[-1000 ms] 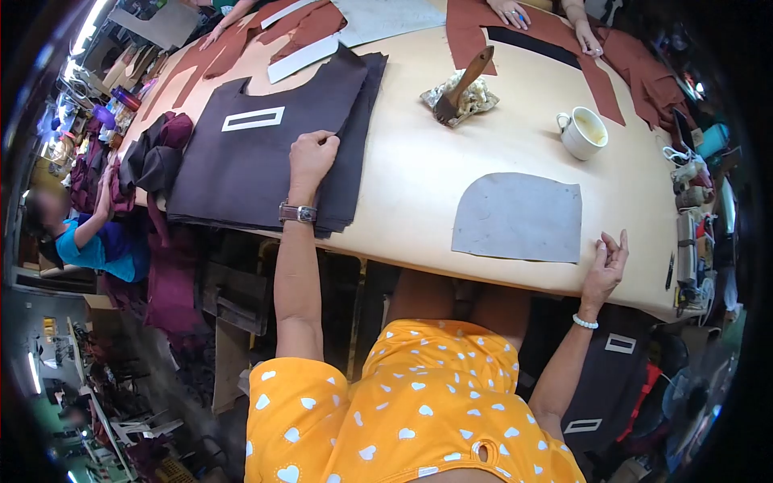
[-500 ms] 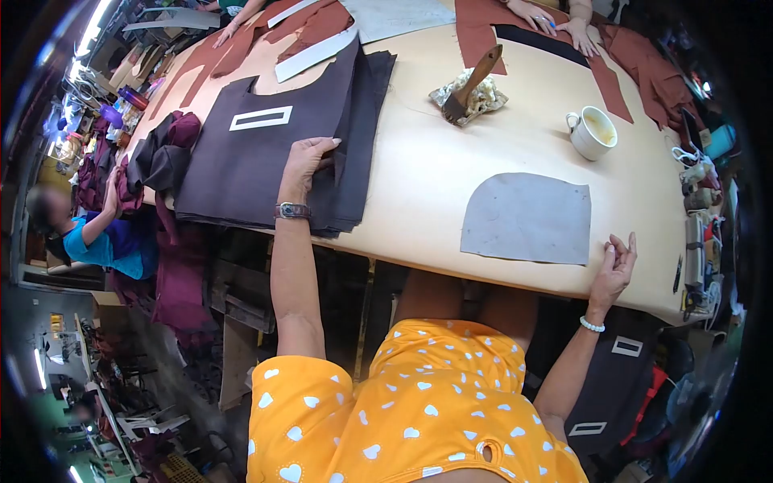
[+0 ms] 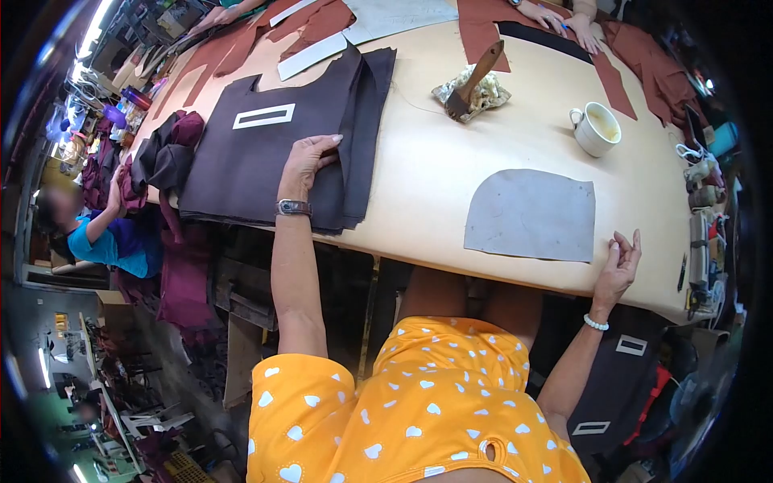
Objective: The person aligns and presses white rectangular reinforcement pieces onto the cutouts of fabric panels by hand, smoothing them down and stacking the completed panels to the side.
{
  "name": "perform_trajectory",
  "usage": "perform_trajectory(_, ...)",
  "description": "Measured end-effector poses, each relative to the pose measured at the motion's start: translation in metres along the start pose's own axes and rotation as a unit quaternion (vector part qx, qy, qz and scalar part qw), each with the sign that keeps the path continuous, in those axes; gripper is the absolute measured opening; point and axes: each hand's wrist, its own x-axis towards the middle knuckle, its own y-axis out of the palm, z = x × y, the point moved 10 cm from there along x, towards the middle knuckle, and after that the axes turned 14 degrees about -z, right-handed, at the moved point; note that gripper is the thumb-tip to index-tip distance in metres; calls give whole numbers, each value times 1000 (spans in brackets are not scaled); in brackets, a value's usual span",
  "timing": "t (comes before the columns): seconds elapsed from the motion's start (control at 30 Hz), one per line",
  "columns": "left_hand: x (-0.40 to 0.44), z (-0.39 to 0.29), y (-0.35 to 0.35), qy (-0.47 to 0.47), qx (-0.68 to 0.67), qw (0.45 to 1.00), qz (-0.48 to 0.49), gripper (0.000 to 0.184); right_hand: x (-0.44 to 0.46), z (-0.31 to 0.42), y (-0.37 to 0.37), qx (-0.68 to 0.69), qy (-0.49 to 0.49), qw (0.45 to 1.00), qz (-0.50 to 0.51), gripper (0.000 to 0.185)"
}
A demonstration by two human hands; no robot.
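My left hand (image 3: 310,163) pinches the right edge of the top piece of a stack of dark fabric (image 3: 241,169), which has a white rectangular frame (image 3: 264,117) on it. That edge is slightly lifted. My right hand (image 3: 618,270) rests at the table's front edge, palm up, fingers apart, holding nothing. Left of it lies a grey rounded template (image 3: 531,216). Behind the template, a wooden-handled brush (image 3: 475,81) leans on a crumpled wrapper (image 3: 489,95), and a white cup (image 3: 597,130) holds something yellowish.
Rust-red fabric pieces (image 3: 620,92) lie along the table's far side, where a co-worker's hands (image 3: 564,24) touch them. At the left, a person in blue (image 3: 113,241) handles maroon fabric (image 3: 133,189). Boxes and cords (image 3: 702,241) line the right edge.
My left hand has shifted slightly with the fabric edge, whose fold has changed shape. The view has moved a little. The co-worker's hands at the back have come closer together.
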Motion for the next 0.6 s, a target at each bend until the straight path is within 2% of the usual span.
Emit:
perform_trajectory(0.4, 2, 0, -4, 6, -33, 999, 6, 17, 0, -2, 0, 3, 8, 1000, 1, 44)
perform_trajectory(0.6, 1, 0, -1, 17, 24, 1000, 0, 20, 0, -4, -1, 21, 8, 1000, 0, 45)
